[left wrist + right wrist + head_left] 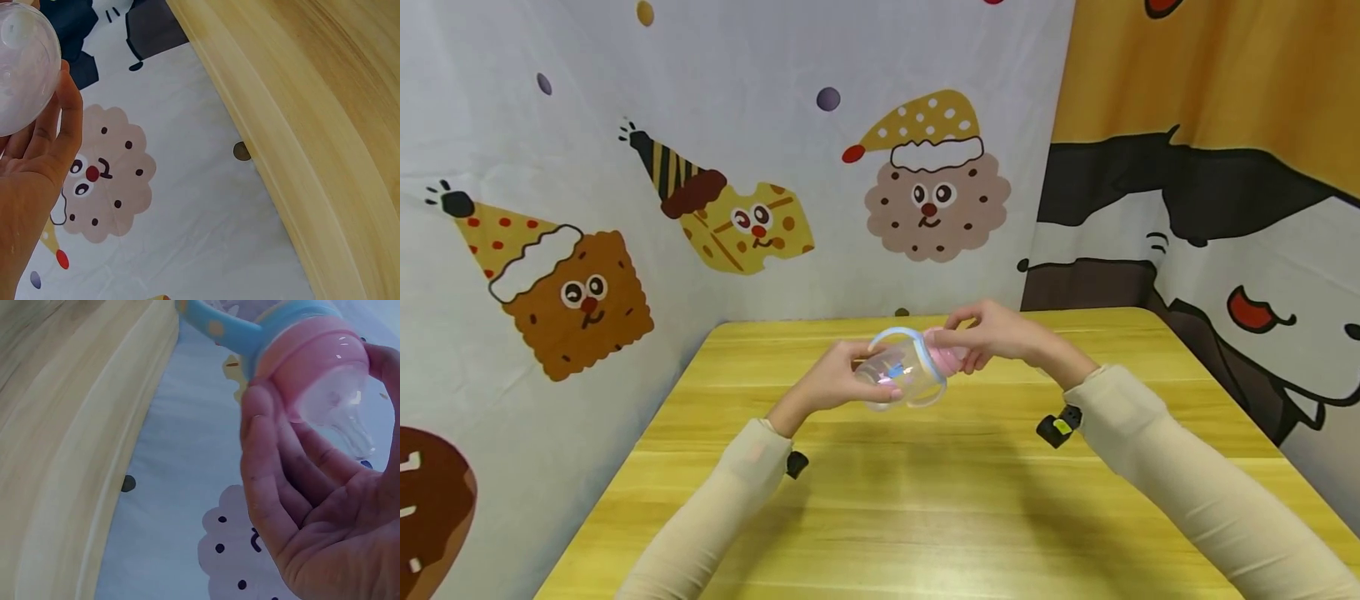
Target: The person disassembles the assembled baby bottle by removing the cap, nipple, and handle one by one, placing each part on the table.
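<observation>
A clear baby bottle (pixel 910 371) with blue handles is held tilted above the table, its top toward the right. My left hand (pixel 838 377) grips the body near its base; the round bottom of the bottle (pixel 25 69) shows in the left wrist view. With thumb and fingers my right hand (pixel 996 333) holds the pink collar (pixel 319 359) at the top. A clear nipple (pixel 344 415) sticks out of the collar toward the right palm. Handle and collar sit together, as the right wrist view shows.
The wooden table (pixel 917 500) lies beneath both hands. Behind it and along its sides hangs a cloth (pixel 820 292) printed with cartoon snacks. Black straps with small devices (pixel 1056 427) hang at the wrists.
</observation>
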`<state>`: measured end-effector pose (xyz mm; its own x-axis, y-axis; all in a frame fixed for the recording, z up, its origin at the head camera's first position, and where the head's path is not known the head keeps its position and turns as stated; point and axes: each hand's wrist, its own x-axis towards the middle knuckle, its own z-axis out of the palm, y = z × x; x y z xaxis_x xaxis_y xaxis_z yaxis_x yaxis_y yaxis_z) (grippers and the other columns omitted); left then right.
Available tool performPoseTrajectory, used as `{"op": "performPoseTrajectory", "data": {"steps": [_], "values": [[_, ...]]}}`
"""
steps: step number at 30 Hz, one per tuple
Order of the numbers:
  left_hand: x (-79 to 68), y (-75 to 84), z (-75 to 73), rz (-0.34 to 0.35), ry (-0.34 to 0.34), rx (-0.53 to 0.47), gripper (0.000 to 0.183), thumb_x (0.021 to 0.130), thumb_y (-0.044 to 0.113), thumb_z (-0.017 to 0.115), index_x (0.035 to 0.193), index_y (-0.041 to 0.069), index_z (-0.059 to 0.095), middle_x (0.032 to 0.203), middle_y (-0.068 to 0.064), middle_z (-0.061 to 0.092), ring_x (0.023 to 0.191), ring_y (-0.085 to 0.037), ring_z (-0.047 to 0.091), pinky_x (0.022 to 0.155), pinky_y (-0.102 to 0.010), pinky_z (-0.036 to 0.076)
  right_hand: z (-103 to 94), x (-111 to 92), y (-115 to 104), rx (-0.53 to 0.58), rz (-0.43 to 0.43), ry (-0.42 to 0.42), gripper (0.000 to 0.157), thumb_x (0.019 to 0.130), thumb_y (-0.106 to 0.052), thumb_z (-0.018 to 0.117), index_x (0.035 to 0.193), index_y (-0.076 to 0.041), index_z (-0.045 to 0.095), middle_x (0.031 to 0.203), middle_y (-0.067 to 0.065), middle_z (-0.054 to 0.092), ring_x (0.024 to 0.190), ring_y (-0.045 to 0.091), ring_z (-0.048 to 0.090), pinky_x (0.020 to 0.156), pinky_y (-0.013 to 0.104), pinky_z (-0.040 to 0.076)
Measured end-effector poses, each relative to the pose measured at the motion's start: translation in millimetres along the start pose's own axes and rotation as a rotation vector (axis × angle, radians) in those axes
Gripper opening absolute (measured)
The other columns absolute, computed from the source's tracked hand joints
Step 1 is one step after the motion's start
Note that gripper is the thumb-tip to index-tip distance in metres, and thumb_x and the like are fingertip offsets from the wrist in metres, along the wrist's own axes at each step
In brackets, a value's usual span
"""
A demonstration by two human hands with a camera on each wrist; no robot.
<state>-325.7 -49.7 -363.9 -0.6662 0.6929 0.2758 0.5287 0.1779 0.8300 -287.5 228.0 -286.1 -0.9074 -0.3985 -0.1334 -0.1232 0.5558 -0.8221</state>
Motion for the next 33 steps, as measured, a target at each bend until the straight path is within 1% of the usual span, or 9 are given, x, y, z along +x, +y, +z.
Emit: {"op": "performPoseTrajectory", "data": {"steps": [5,9,13,15,18,22,24,29,33], "values": [[-1.8,-0.9,-0.8,-0.02,-0.006,0.002,0.051,0.073,0.031,0.086,0.117,0.01,0.069,0.104,-0.004,0.069,0.086,-0.021,0.066,0.069,-0.036,0.058,-2.8,-3.2,-2.9,-0.044,-0.071,-0.039,0.043,0.084,-0.038,0.076,0.115,-0.012,0.062,0.091,0.01,0.07,0.081,0.027,0.066,0.073,0.036,0.056],[-3.6,-0.9,-1.3,-0.04,-0.013,-0.003,0.05,0.074,0.026,0.086,0.118,0.009,0.068,0.105,-0.006,0.07,0.087,-0.022,0.067,0.07,-0.036,0.058,-3.8,-7.0,-6.4,-0.114,-0.148,-0.052,0.049,0.079,-0.033,0.081,0.119,-0.016,0.059,0.098,0.008,0.069,0.087,0.024,0.064,0.075,0.035,0.054],[-5.0,-1.7,-2.4,-0.06,-0.006,-0.008,0.05,0.075,0.024,0.086,0.118,0.007,0.068,0.108,-0.008,0.069,0.088,-0.024,0.067,0.071,-0.036,0.058,-3.4,-10.0,-8.1,-0.171,-0.224,-0.036,0.052,0.076,-0.029,0.083,0.121,-0.021,0.058,0.11,0.005,0.065,0.097,0.023,0.063,0.078,0.035,0.055],[-5.4,-2.3,-2.9,-0.071,-0.002,-0.01,0.05,0.075,0.025,0.086,0.118,0.006,0.068,0.109,-0.009,0.069,0.088,-0.024,0.067,0.07,-0.036,0.058,-3.0,-10.9,-8.3,-0.186,-0.252,-0.028,0.052,0.076,-0.026,0.084,0.121,-0.023,0.058,0.114,0.003,0.062,0.101,0.023,0.063,0.08,0.037,0.055],[-5.7,-3.3,-3.1,-0.083,0.002,-0.022,0.047,0.075,0.029,0.086,0.113,0.008,0.07,0.109,-0.008,0.069,0.088,-0.023,0.068,0.071,-0.036,0.058,-2.6,-10.4,-6.6,-0.197,-0.297,-0.019,0.054,0.076,-0.022,0.084,0.122,-0.024,0.057,0.12,0.0,0.06,0.109,0.025,0.061,0.087,0.042,0.053],[-5.4,-4.7,-4.2,-0.07,0.006,-0.031,0.044,0.075,0.034,0.085,0.11,0.013,0.071,0.106,-0.006,0.069,0.087,-0.023,0.068,0.071,-0.038,0.058,-1.0,-9.5,-6.6,-0.246,-0.372,0.016,0.058,0.073,-0.018,0.087,0.123,-0.025,0.058,0.125,-0.004,0.059,0.116,0.026,0.058,0.095,0.049,0.049],[-5.0,-5.8,-4.7,-0.055,0.012,-0.031,0.047,0.075,0.035,0.085,0.113,0.013,0.07,0.106,-0.008,0.069,0.087,-0.023,0.068,0.071,-0.038,0.058,-0.2,-9.6,-7.3,-0.245,-0.398,0.026,0.059,0.072,-0.014,0.087,0.123,-0.025,0.059,0.125,-0.004,0.06,0.114,0.024,0.059,0.094,0.048,0.05],[-4.0,-4.7,-5.4,-0.029,0.015,-0.039,0.056,0.076,0.033,0.085,0.121,0.006,0.066,0.107,-0.015,0.069,0.087,-0.023,0.068,0.071,-0.038,0.058,-0.9,-9.8,-7.2,-0.171,-0.424,0.004,0.061,0.074,-0.008,0.085,0.125,-0.022,0.057,0.125,0.0,0.058,0.104,0.021,0.064,0.086,0.036,0.056],[-3.8,-1.7,-6.2,-0.03,0.015,-0.059,0.055,0.077,0.027,0.084,0.124,0.007,0.065,0.106,-0.012,0.069,0.086,-0.023,0.068,0.071,-0.038,0.059,-4.2,-10.9,-7.1,-0.146,-0.411,0.0,0.062,0.076,-0.012,0.084,0.127,-0.025,0.052,0.128,-0.001,0.054,0.106,0.022,0.062,0.086,0.036,0.056]]}}
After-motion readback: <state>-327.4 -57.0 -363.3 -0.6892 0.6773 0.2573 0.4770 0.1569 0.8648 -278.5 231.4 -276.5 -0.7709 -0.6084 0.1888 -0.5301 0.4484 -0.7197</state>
